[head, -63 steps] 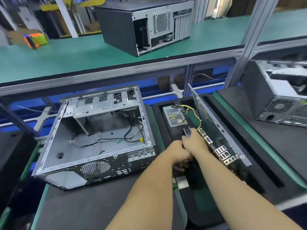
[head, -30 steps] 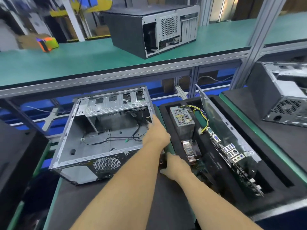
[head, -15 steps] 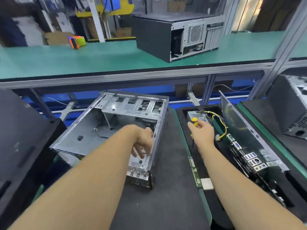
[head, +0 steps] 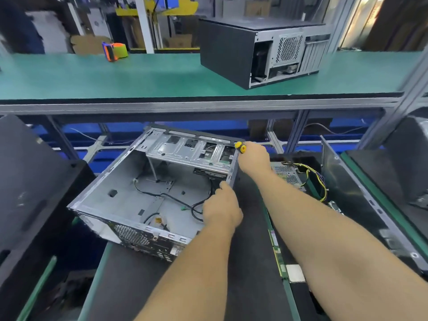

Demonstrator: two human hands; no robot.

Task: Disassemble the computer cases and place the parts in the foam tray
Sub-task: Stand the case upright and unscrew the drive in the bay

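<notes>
An open grey computer case (head: 129, 195) lies on its side on the dark mat, with loose black cables inside and its drive cage at the far end. My left hand (head: 222, 209) grips the case's right rim. My right hand (head: 253, 158) holds a yellow-handled screwdriver (head: 240, 147) at the case's far right corner, by the drive cage. To the right lies the black foam tray (head: 298, 304), which holds a power supply (head: 286, 173) with yellow wires, a motherboard and a grey side panel (head: 361, 195) standing on edge.
A closed black case (head: 259, 49) and an orange-green object (head: 114, 50) sit on the green upper shelf. Another case (head: 412, 158) stands at the far right. A black block (head: 32, 181) fills the left side. Metal shelf posts rise at the right.
My right hand has moved left from the power supply to the case's far right corner with the screwdriver. My left hand now grips the case rim farther along. The case has turned slightly.
</notes>
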